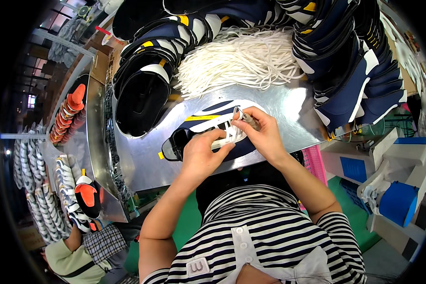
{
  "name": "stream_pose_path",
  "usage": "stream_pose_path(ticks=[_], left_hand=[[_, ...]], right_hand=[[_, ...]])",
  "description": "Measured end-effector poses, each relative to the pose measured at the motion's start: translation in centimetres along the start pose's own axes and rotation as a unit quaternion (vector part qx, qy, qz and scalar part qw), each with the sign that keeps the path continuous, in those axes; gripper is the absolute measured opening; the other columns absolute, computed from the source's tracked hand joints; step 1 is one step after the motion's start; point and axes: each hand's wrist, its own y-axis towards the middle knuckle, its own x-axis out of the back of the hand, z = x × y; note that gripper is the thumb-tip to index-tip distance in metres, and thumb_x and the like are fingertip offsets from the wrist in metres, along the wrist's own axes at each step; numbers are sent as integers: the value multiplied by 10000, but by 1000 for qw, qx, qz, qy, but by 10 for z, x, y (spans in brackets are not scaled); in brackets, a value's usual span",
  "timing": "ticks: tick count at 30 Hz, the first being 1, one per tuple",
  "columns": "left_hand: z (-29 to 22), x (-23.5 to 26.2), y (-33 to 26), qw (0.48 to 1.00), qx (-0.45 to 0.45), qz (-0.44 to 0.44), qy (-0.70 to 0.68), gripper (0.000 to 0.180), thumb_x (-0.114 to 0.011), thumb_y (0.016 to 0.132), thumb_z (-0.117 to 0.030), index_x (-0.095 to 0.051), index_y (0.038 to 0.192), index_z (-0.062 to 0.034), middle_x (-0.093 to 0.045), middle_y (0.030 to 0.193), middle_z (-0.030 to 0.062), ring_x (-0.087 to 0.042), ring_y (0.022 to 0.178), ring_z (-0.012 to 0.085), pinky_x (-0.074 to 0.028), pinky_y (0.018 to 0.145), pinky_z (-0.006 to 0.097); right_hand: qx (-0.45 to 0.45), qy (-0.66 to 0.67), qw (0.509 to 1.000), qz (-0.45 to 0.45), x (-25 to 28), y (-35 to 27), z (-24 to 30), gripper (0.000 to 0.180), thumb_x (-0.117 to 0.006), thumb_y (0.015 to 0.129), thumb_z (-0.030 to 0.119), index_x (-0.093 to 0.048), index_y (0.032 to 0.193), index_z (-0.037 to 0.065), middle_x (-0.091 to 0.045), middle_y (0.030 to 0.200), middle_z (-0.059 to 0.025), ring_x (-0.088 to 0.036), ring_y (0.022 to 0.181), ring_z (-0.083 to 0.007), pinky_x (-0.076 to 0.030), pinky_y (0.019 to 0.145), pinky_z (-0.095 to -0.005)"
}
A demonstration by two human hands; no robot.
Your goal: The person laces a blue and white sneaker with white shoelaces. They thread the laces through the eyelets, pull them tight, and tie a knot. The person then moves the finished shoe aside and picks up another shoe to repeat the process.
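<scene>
A navy, white and yellow shoe upper lies sideways on the metal tabletop in front of me, its dark heel opening to the left. White lace crosses its eyelet area. My left hand is closed on the upper's near side, thumb and forefinger by the lace; exactly what they pinch is partly hidden. Between the fingers of my right hand is a small metal tool with a thin handle, its looped or hooked tip just above the eyelets.
A heap of loose white laces lies beyond the upper. Nested shoe uppers stand at the left, with more stacked uppers at the right. The metal table ends before my body. Another person is at lower left.
</scene>
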Motion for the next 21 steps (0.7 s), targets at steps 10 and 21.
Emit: stream_pose_path(ticks=[10, 21], left_hand=[[0, -8, 3, 992, -68, -78, 76, 235, -763, 800, -239, -675, 875, -34, -695, 816, 123, -675, 745, 300, -509, 666, 380], [3, -9, 0, 987, -131, -86, 33, 213, -788, 770, -162, -667, 845, -4, -676, 772, 137, -666, 696, 301, -510, 625, 359]], right_hand=[[-11, -126, 991, 35, 15, -44, 8, 221, -634, 950, 140, -525, 1085, 2, -685, 828, -126, -694, 762, -225, -520, 698, -325], [-67, -164, 982, 67, 13, -51, 12, 166, -601, 961, 110, -538, 1032, -26, -704, 794, -124, -701, 752, -205, -530, 688, -310]])
